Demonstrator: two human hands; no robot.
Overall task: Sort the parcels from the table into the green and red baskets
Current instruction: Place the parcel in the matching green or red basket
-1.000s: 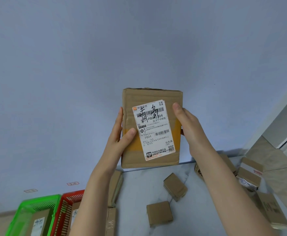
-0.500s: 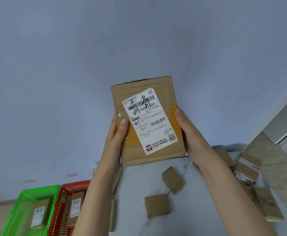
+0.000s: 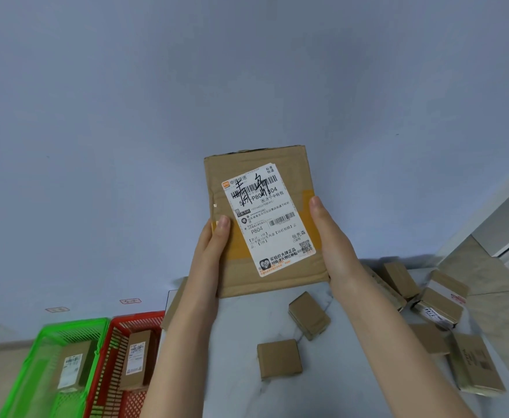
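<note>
I hold a flat brown cardboard parcel [image 3: 280, 167] upright in front of me, its white shipping label with black handwriting facing me. My left hand [image 3: 209, 254] grips its left edge and my right hand [image 3: 330, 242] grips its right edge. At lower left stand the green basket [image 3: 46, 333] and the red basket [image 3: 117, 324] side by side, each with a labelled parcel inside. Several small brown parcels lie on the white table [image 3: 241, 396], such as one [image 3: 279, 357] and another [image 3: 309, 315].
A heap of parcels [image 3: 437, 300] sits at the table's right end, with a flat one [image 3: 476, 366] near the right edge. A blue-grey wall fills the background. Another flat parcel [image 3: 173, 300] lies behind my left arm by the red basket.
The parcel has tilted slightly counter-clockwise and shifted a little left between my hands. My view has dropped, so both baskets and their parcels show more.
</note>
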